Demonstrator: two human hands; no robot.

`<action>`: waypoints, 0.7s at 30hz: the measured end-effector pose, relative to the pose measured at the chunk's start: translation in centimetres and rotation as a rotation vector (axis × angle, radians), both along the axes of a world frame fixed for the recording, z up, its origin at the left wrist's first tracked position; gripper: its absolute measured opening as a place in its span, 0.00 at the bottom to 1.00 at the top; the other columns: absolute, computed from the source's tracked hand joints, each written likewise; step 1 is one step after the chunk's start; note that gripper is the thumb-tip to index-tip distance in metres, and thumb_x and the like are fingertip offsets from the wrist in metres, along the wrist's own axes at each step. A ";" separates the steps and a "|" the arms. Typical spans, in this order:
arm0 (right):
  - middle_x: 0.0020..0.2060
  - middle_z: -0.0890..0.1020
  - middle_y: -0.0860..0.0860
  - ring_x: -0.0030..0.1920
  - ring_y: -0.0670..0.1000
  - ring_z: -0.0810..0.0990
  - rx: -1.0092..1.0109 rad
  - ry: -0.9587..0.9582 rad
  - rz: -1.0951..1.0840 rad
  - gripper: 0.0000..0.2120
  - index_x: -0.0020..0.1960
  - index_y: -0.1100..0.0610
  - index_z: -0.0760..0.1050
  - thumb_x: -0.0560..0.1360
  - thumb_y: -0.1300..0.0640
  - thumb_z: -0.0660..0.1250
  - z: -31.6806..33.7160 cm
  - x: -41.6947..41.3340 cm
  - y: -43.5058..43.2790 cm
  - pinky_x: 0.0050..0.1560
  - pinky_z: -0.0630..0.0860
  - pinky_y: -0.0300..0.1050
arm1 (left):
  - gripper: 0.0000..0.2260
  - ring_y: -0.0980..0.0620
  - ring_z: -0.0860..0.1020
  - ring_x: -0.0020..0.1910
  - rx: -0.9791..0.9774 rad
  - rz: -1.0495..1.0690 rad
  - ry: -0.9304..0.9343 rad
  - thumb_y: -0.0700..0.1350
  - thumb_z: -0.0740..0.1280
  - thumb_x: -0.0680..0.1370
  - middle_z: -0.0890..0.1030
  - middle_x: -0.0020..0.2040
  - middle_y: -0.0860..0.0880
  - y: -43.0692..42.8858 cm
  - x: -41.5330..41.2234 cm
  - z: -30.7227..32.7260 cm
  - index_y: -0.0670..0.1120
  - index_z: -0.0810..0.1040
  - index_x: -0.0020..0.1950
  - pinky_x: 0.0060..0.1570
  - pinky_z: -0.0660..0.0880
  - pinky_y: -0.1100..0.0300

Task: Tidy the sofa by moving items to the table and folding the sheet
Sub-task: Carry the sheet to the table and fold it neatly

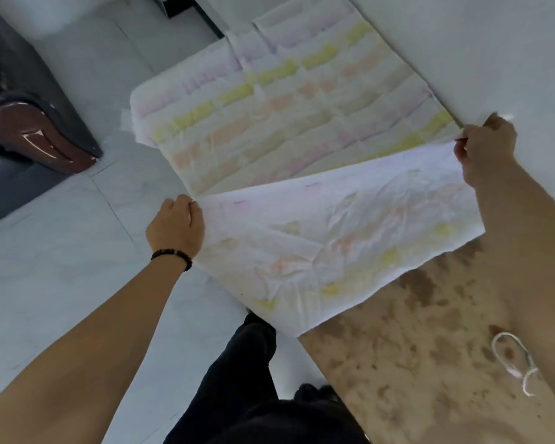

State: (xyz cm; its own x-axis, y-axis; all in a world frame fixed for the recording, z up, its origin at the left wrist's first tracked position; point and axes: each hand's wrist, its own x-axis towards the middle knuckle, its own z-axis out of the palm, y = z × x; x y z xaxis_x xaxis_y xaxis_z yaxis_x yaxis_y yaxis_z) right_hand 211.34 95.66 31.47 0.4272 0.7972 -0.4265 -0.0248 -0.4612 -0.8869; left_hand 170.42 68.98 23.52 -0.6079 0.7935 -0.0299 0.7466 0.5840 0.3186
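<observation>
A white sheet (289, 123) with pastel yellow, pink and orange stripes lies spread over a long seat surface. Its near part is folded back, so the pale underside (334, 238) faces up. My left hand (175, 225), with a dark bead bracelet at the wrist, pinches the fold's left corner. My right hand (487, 149) pinches the fold's right corner, held a little above the surface. Between the two hands the edge is stretched taut.
A brown mottled cushion surface (430, 347) shows below the sheet, with a loop of white string (513, 357) on it. A dark sofa arm with glossy brown trim (39, 133) stands at the left. Pale marble floor tiles (61, 251) and my dark trousers (244, 379) fill the foreground.
</observation>
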 end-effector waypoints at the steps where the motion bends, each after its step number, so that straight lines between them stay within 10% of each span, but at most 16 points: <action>1: 0.47 0.71 0.49 0.33 0.45 0.67 0.008 -0.025 0.028 0.15 0.49 0.49 0.65 0.76 0.70 0.58 -0.4 -1.7 1.2 0.32 0.66 0.34 | 0.11 0.44 0.69 0.33 -0.013 -0.001 0.018 0.47 0.56 0.82 0.72 0.41 0.45 0.6 -1.4 -0.4 0.43 0.76 0.49 0.32 0.64 0.56; 12: 0.52 0.75 0.47 0.35 0.45 0.73 0.015 -0.275 0.302 0.15 0.58 0.47 0.66 0.77 0.65 0.57 -6.8 -14.1 11.9 0.33 0.70 0.34 | 0.13 0.39 0.72 0.46 -0.197 0.077 0.004 0.46 0.57 0.82 0.73 0.47 0.37 4.9 -7.6 -5.3 0.38 0.75 0.51 0.42 0.68 0.48; 17: 0.48 0.73 0.50 0.34 0.38 0.74 -0.142 -0.340 0.547 0.07 0.49 0.49 0.67 0.84 0.54 0.53 -10.1 -15.0 12.3 0.38 0.73 0.34 | 0.17 0.38 0.68 0.63 -0.144 0.227 -0.093 0.39 0.60 0.78 0.70 0.65 0.39 6.2 -5.6 -6.0 0.43 0.72 0.67 0.60 0.62 0.47; 21: 0.63 0.72 0.51 0.62 0.48 0.76 0.024 -0.534 0.640 0.16 0.69 0.56 0.71 0.82 0.57 0.58 -9.3 -13.1 9.5 0.62 0.72 0.38 | 0.24 0.38 0.66 0.68 0.176 0.235 -0.060 0.34 0.59 0.69 0.68 0.70 0.39 9.0 -1.7 -3.4 0.41 0.72 0.66 0.64 0.60 0.43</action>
